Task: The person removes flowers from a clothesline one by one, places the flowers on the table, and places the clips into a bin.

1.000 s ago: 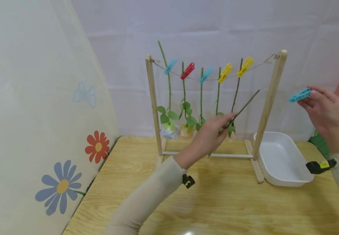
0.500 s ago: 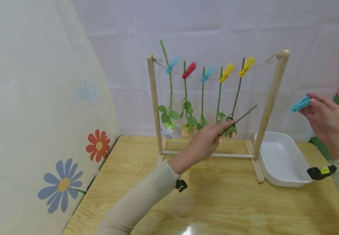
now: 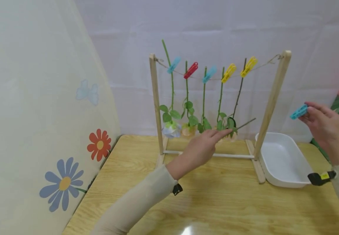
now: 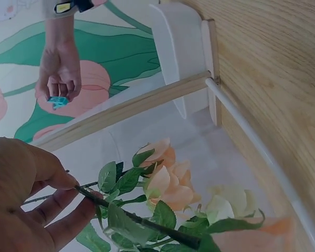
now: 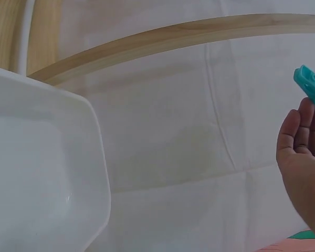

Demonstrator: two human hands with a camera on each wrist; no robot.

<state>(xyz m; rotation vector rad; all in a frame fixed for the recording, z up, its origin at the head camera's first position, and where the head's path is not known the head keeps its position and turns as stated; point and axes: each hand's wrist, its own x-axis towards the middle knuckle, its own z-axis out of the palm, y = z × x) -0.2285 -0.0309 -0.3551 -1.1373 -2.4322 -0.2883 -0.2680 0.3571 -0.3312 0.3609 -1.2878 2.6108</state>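
- A dark flower stem [image 3: 247,123] points toward the right post of the wooden rack [image 3: 273,98]; its bloom cannot be made out.
- Its tip has just dipped, lying lower against the rack, so it seems farther from clipping height.
- Left hand [image 3: 201,147], before the rack: thumb and fingers pinch that stem.
- Right hand [image 3: 328,125], slightly lowered, right of the rack: fingertips grip a turquoise clothespin [image 3: 299,112].
- Five inverted roses [image 3: 171,130] hang along the rack; a white tray [image 3: 284,160] sits just beside its right foot.
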